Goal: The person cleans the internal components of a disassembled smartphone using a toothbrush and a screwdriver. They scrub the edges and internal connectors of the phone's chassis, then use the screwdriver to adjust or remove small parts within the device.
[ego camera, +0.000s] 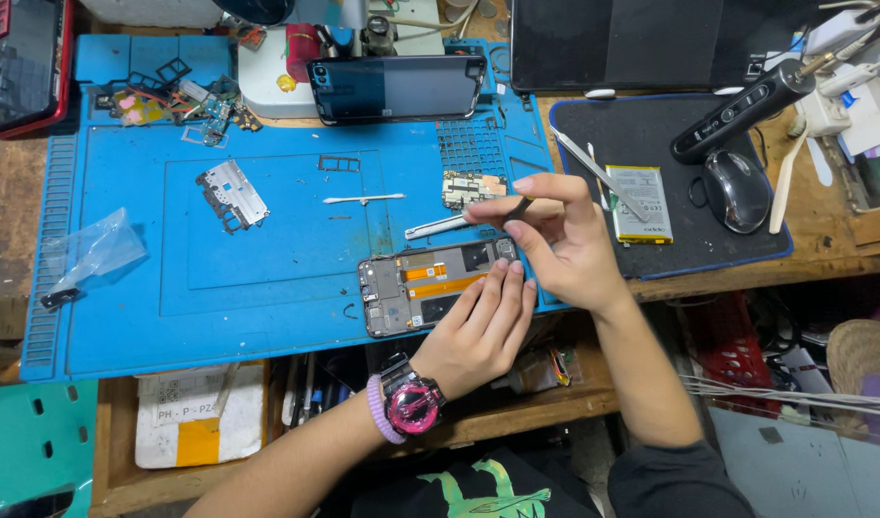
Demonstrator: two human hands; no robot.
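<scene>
An opened phone frame (416,286) with orange flex cables lies near the front edge of a blue work mat (267,269). My left hand (483,331), wearing a pink watch, rests its fingers flat on the frame's right end. My right hand (560,240) hovers just above that end and pinches a thin dark tool (519,207) whose tip points up and left. A small circuit board (472,187) lies just behind the tool.
On the mat lie a metal shield plate (231,195), a white spudger (363,200), a plastic bag (95,251) and a phone (397,88) screen up. To the right, a black pad holds tweezers (598,173), a battery (640,201), a mouse (735,190) and an electric screwdriver (742,110).
</scene>
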